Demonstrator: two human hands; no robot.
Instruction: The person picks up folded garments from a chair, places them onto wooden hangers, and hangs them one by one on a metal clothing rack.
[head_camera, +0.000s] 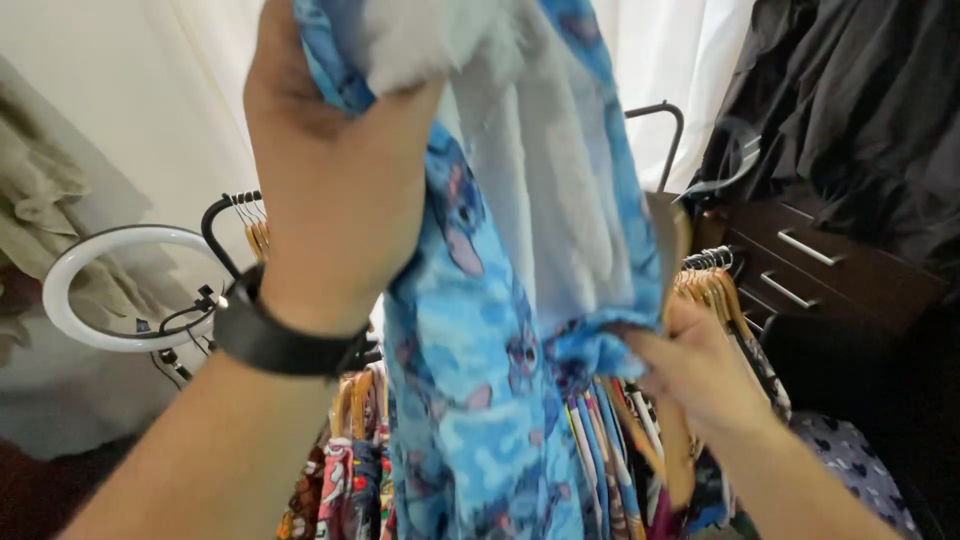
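Note:
A blue cartoon-print garment with a pale grey inside hangs in front of me. My left hand, with a black band at the wrist, grips its top edge high up. Lower to the right, my right hand pinches the garment's blue hem. A wooden hanger stands just behind that hand, and I cannot tell whether the hand also holds it.
A black clothes rack carries several colourful garments on wooden hangers below the hands. A white ring light stands at the left. A dark drawer chest under black cloth is at the right. White curtains hang behind.

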